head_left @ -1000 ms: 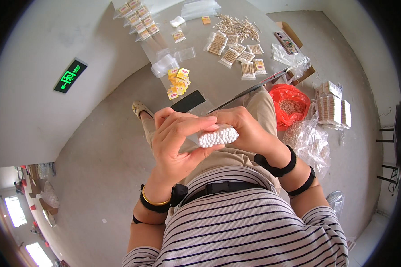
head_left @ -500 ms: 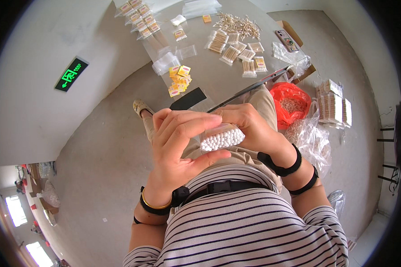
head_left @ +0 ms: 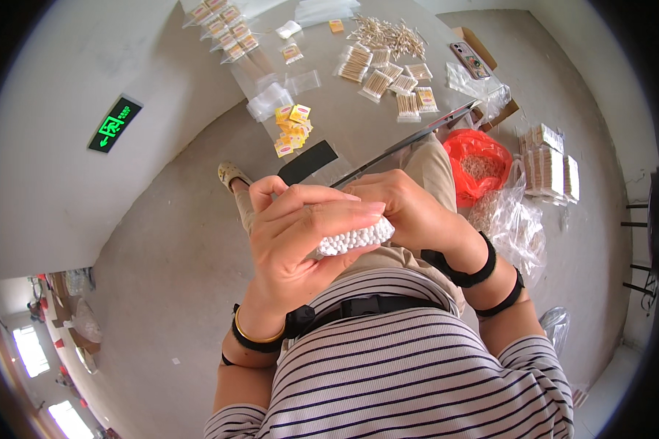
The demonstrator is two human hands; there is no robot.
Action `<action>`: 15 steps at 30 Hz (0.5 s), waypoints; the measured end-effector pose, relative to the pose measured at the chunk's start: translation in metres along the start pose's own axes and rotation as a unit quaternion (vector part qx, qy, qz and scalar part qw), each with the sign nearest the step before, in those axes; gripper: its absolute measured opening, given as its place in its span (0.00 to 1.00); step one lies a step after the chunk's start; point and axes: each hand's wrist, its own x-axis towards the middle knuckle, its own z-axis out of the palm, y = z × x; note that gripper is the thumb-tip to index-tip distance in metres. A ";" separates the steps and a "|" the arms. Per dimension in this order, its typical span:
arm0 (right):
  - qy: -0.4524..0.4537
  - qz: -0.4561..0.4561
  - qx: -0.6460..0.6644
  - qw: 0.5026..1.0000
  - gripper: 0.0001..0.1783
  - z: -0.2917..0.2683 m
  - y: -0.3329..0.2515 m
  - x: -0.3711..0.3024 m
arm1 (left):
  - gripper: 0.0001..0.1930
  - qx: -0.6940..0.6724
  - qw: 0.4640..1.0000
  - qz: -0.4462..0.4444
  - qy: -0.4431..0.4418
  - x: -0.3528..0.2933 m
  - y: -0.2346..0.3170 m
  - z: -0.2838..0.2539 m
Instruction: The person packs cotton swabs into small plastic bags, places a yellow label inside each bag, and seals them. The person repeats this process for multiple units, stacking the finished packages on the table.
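Observation:
A clear bag of cotton swabs (head_left: 356, 238) is held between my hands in front of my waist, its white tips toward me. My left hand (head_left: 293, 227) has its fingers across the top of the bag and its thumb beneath, closed on it. On the bag's right and far side, my right hand (head_left: 408, 208) is curled against it, with the fingertips mostly hidden. Past my hands, yellow cards (head_left: 293, 132) lie in a loose pile on the grey table (head_left: 359, 139), next to a black flat piece (head_left: 309, 162).
Several bagged swab packs (head_left: 377, 84) and a heap of loose swabs (head_left: 389, 35) lie on the table. A phone (head_left: 469, 60) rests near its right edge. A red bag (head_left: 477, 167) and stacked swab packs (head_left: 545, 164) are to the right. Labelled packs (head_left: 223, 29) sit far left.
My left fingers have moved right and down over the top of the bag, hiding more of it. The bag has shifted slightly left. My right hand stays closed at its far side.

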 end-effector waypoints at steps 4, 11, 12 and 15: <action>-0.009 -0.008 -0.007 1.000 0.16 -0.003 0.001 -0.001 | 0.26 -0.004 1.000 -0.015 -0.004 0.000 0.002 0.000; -0.004 -0.013 0.006 1.000 0.14 -0.001 0.003 0.001 | 0.28 0.006 1.000 -0.009 0.003 -0.001 0.002 -0.002; -0.006 -0.010 0.010 1.000 0.14 -0.001 0.003 0.002 | 0.28 0.004 1.000 -0.012 -0.001 -0.001 0.002 -0.004; -0.012 -0.007 0.018 1.000 0.13 -0.002 0.003 0.001 | 0.29 -0.003 0.999 -0.029 -0.021 0.002 0.003 -0.008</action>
